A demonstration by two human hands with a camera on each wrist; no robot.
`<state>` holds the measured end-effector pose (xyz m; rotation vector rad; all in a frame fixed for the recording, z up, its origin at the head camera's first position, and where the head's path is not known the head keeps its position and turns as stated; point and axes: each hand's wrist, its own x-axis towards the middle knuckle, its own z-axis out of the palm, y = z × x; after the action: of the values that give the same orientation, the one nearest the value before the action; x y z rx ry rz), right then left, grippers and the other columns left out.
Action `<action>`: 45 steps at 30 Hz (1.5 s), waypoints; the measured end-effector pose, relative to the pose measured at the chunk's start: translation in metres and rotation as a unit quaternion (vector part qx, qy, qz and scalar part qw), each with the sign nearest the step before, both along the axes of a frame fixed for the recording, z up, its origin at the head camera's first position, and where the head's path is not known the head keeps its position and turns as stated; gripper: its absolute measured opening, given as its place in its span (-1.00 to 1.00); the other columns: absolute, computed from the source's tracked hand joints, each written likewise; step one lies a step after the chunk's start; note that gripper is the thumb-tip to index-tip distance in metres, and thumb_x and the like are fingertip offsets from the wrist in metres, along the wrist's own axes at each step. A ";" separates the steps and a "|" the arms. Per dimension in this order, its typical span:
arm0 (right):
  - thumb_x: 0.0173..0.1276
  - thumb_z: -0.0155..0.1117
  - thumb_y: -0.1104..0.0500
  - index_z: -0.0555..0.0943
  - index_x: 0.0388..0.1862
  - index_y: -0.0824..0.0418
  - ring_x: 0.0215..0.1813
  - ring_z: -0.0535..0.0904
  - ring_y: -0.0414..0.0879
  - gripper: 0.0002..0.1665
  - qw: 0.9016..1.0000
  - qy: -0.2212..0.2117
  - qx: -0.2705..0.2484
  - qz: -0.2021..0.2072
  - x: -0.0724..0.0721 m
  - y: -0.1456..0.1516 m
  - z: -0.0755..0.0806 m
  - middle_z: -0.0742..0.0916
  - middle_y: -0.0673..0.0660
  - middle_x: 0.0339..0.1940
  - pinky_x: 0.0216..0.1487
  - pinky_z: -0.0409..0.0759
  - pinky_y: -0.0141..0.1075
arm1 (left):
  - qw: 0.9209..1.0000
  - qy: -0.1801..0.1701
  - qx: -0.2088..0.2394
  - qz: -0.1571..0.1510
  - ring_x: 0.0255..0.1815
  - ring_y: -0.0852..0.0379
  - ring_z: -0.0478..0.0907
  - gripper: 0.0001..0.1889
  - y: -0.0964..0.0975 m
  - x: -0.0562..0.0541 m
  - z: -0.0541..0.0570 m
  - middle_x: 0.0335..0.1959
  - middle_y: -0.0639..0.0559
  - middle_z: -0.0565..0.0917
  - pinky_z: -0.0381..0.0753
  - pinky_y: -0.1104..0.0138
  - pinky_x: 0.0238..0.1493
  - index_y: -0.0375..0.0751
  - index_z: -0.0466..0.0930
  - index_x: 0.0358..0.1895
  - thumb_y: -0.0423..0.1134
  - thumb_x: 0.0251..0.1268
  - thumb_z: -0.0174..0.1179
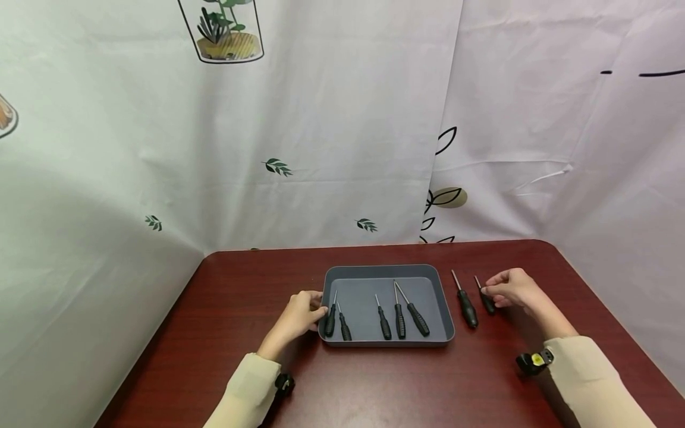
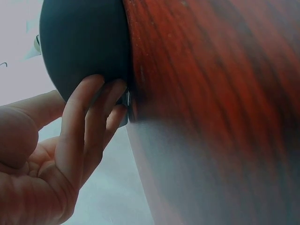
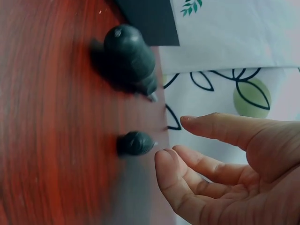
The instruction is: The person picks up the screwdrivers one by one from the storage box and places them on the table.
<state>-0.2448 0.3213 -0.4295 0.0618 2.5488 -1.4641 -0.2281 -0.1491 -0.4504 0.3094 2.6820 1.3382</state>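
the right hand (image 1: 512,289) is reaching, fingers loosely apart, for the small screwdriver (image 1: 486,299); pinching its handle squarely seems wisest, while the left hand (image 1: 301,314), fingers relaxed, is steadying the tray (image 1: 385,270).

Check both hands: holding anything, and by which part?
Nothing is held. Left hand rests straight fingers against the tray edge; right hand hovers open by the small screwdriver.
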 end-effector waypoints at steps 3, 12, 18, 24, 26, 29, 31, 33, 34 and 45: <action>0.34 0.33 0.34 0.52 -0.06 0.70 -0.43 0.70 -0.04 -0.60 1.000 0.011 -0.005 0.003 0.001 -0.006 0.003 0.72 0.18 -0.39 -0.37 0.76 -0.23 | 1.000 0.001 0.001 0.001 -0.33 -0.05 0.71 -0.54 0.000 0.000 0.000 -0.14 -0.32 0.69 0.74 0.26 -0.52 -0.63 0.43 0.26 -0.49 0.34 0.23; 0.39 0.27 0.35 0.50 -0.03 0.70 -0.41 0.70 -0.04 -0.63 0.999 0.028 -0.037 0.009 0.003 -0.027 0.015 0.71 0.21 -0.35 -0.34 0.77 -0.18 | 1.000 0.000 -0.004 0.002 -0.30 -0.06 0.70 -0.55 0.000 0.001 0.001 -0.14 -0.32 0.69 0.74 0.26 -0.52 -0.62 0.43 0.25 -0.49 0.35 0.23; 0.40 0.28 0.35 0.51 -0.03 0.69 -0.40 0.70 -0.02 -0.63 0.999 0.033 -0.039 0.014 0.005 -0.039 0.021 0.70 0.26 -0.34 -0.33 0.77 -0.15 | 1.000 -0.001 -0.004 0.004 -0.32 -0.04 0.70 -0.55 0.000 0.001 0.001 -0.15 -0.32 0.69 0.74 0.25 -0.51 -0.63 0.44 0.25 -0.48 0.34 0.23; 0.41 0.25 0.37 0.51 -0.03 0.69 -0.42 0.70 -0.02 -0.66 0.998 0.033 -0.052 0.021 0.007 -0.051 0.023 0.71 0.22 -0.37 -0.34 0.77 -0.12 | 1.000 -0.004 0.000 0.002 -0.35 -0.05 0.71 -0.54 0.000 0.001 0.001 -0.14 -0.35 0.68 0.74 0.25 -0.52 -0.64 0.43 0.25 -0.49 0.35 0.23; 0.40 0.26 0.37 0.51 -0.03 0.68 -0.43 0.70 -0.02 -0.67 0.997 0.027 -0.065 0.019 0.007 -0.055 0.024 0.72 0.21 -0.38 -0.35 0.77 -0.12 | 1.000 -0.005 0.000 0.001 -0.34 -0.05 0.71 -0.54 -0.001 0.001 0.001 -0.14 -0.35 0.68 0.74 0.25 -0.52 -0.64 0.42 0.25 -0.49 0.35 0.23; 0.40 0.27 0.37 0.51 -0.03 0.66 -0.43 0.71 0.00 -0.67 0.997 0.020 -0.079 0.018 0.007 -0.063 0.027 0.72 0.19 -0.39 -0.35 0.77 -0.11 | 1.000 -0.006 0.000 0.003 -0.31 -0.05 0.70 -0.54 0.000 0.001 0.002 -0.14 -0.34 0.68 0.74 0.24 -0.51 -0.63 0.43 0.26 -0.49 0.35 0.23; 0.40 0.28 0.37 0.53 -0.04 0.65 -0.43 0.72 0.01 -0.68 0.996 0.020 -0.082 0.020 0.008 -0.069 0.029 0.73 0.22 -0.37 -0.35 0.77 -0.10 | 1.000 -0.006 0.000 0.004 -0.30 -0.05 0.70 -0.54 0.000 0.001 0.002 -0.14 -0.33 0.68 0.74 0.24 -0.51 -0.63 0.43 0.25 -0.49 0.34 0.23; 0.40 0.27 0.37 0.54 -0.05 0.65 -0.42 0.72 0.03 -0.69 0.996 0.021 -0.082 0.025 0.009 -0.075 0.030 0.74 0.26 -0.35 -0.33 0.77 -0.08 | 1.000 -0.007 0.001 0.005 -0.31 -0.05 0.70 -0.54 0.001 0.001 0.003 -0.14 -0.33 0.68 0.75 0.24 -0.51 -0.63 0.43 0.25 -0.49 0.34 0.23; 0.40 0.27 0.37 0.54 -0.05 0.65 -0.42 0.73 0.04 -0.70 0.996 0.022 -0.081 0.029 0.009 -0.077 0.031 0.74 0.28 -0.33 -0.32 0.77 -0.07 | 1.000 -0.008 0.000 0.005 -0.31 -0.05 0.70 -0.54 0.001 0.001 0.003 -0.14 -0.33 0.68 0.75 0.24 -0.51 -0.63 0.43 0.26 -0.49 0.34 0.23; 0.40 0.26 0.40 0.53 -0.04 0.66 -0.41 0.74 0.08 -0.70 0.991 0.015 -0.113 0.063 0.007 -0.106 0.034 0.73 0.20 -0.43 -0.35 0.77 -0.09 | 1.000 -0.008 -0.004 0.000 -0.28 -0.07 0.70 -0.56 0.001 0.000 0.001 -0.14 -0.32 0.68 0.75 0.25 -0.50 -0.62 0.44 0.25 -0.50 0.34 0.23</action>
<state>-0.2374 0.2156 -0.3955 -0.1523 2.3420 -1.7032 -0.2284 -0.1483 -0.4491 0.2959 2.6739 1.3244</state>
